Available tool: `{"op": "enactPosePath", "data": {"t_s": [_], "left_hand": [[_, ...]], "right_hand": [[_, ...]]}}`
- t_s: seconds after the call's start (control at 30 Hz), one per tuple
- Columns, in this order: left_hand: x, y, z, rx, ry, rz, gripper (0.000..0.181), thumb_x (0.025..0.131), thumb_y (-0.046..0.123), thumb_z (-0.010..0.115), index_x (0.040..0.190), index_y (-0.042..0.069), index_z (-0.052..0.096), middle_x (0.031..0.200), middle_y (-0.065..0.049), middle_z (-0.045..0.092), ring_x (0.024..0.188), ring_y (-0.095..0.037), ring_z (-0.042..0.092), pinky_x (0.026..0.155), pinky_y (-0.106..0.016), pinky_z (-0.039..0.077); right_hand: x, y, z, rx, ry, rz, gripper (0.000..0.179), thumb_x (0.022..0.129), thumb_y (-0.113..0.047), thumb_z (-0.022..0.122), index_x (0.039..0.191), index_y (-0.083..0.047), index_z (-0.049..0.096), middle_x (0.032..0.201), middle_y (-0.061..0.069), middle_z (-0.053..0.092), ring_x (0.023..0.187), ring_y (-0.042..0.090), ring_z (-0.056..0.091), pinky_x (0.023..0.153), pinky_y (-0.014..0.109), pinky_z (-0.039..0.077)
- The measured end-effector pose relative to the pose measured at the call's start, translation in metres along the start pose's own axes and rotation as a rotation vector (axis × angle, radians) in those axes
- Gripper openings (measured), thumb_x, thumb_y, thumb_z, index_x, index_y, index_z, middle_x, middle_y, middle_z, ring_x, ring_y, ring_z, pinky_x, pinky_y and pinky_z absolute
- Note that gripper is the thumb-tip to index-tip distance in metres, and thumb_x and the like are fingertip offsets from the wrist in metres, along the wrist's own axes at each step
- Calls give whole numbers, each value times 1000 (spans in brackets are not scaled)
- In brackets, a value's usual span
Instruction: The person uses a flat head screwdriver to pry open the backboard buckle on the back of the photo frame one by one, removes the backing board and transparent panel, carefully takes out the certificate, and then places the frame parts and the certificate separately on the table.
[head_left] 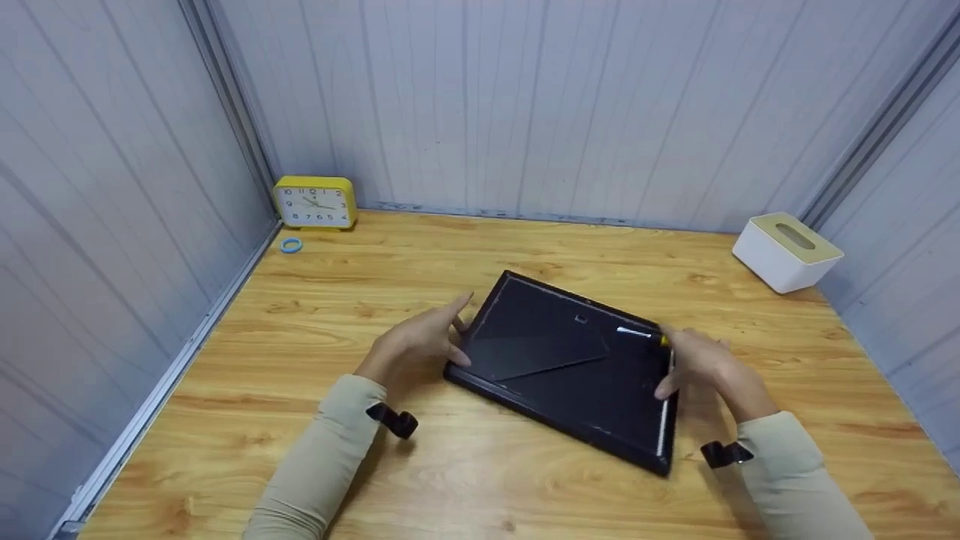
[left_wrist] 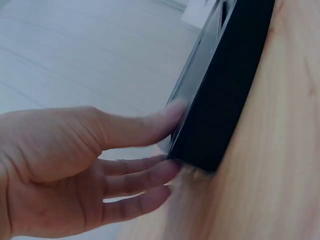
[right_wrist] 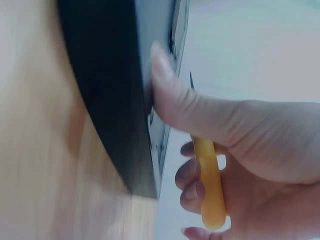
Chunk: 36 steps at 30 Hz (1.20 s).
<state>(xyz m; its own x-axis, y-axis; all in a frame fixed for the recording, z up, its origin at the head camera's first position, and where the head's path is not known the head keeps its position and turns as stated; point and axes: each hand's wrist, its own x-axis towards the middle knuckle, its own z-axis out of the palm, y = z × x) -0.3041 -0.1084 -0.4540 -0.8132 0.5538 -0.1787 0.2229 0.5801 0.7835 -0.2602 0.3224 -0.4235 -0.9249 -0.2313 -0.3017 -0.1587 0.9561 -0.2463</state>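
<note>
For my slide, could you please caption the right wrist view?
Right hand holding yellow-handled tool, thumb on black picture frame.

1 black rectangular frame (head_left: 570, 397), back up, skewed, stand flap (head_left: 540, 352) flat; left hand (head_left: 424, 334) pinches left edge. Yellow-handled tool (right_wrist: 212, 185), thin metal shaft, in right hand (head_left: 697, 356), thumb on frame's right side.

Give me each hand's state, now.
Left hand: closed, gripping the frame at its edge.
Right hand: closed, holding the yellow-handled tool, thumb against the frame.
</note>
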Motion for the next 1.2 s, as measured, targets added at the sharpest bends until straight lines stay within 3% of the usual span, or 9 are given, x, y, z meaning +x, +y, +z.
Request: {"op": "enactPosePath", "data": {"t_s": [0.13,0.2,0.33,0.5,0.63,0.7,0.8,0.93,1.2], "left_hand": [[1,4,14,-8,-165,91,133,74,16,89,160,15,-12,166,-17,0,152,-25,4,120,-38,14],[-1,8,20,65,-226,94,132,76,26,89,160,13,-11,165,-16,-14,151,-25,-5,121,-38,11],[-6,18,30,331,-269,-7,132,73,58,83,161,18,-6,165,-15,-13,151,-27,6,119,-41,21],[-8,27,41,433,-260,-38,131,72,72,75,162,20,-5,165,-16,-9,147,-28,24,116,-41,30],[-9,30,47,465,-235,-52,131,71,74,74,162,19,-3,165,-18,-5,146,-29,27,115,-42,32],[-9,30,48,472,-226,-62,132,70,74,75,162,20,-2,165,-17,-5,147,-29,26,114,-42,33],[-8,30,48,463,-222,-71,132,69,73,76,162,20,-2,165,-15,-6,147,-28,27,114,-42,33],[-6,28,46,422,-204,-46,133,68,71,78,162,20,-1,165,-15,-6,147,-28,25,115,-41,31],[0,28,46,386,-197,-6,134,68,68,81,162,17,0,163,-21,-5,148,-27,22,117,-39,28]], "right_hand": [[4,16,-8,21,-1,68,129,64,-39,94,155,9,18,146,39,35,133,61,29,98,84,10],[6,22,-10,23,-14,94,128,65,-40,93,155,10,17,147,39,35,132,61,31,97,85,9],[14,34,-14,50,-64,81,121,70,-39,90,152,14,18,146,40,34,131,61,31,102,78,20],[19,52,-15,123,-78,5,112,74,-34,89,148,19,24,143,44,35,131,60,33,105,66,33],[17,54,-15,150,-38,-32,116,74,-36,90,146,23,19,142,47,32,130,61,33,106,66,32],[14,47,-14,199,-17,-53,113,81,-35,85,146,23,14,136,49,38,124,59,41,103,65,36],[12,28,-13,282,32,-127,85,96,-26,69,144,20,17,129,44,44,116,50,49,95,59,43],[17,-1,-16,366,90,-246,40,104,-13,52,132,12,40,121,30,52,106,38,53,86,47,45],[54,-42,-15,499,175,-346,34,94,-21,73,118,3,68,109,14,71,95,25,65,78,32,52]]}}
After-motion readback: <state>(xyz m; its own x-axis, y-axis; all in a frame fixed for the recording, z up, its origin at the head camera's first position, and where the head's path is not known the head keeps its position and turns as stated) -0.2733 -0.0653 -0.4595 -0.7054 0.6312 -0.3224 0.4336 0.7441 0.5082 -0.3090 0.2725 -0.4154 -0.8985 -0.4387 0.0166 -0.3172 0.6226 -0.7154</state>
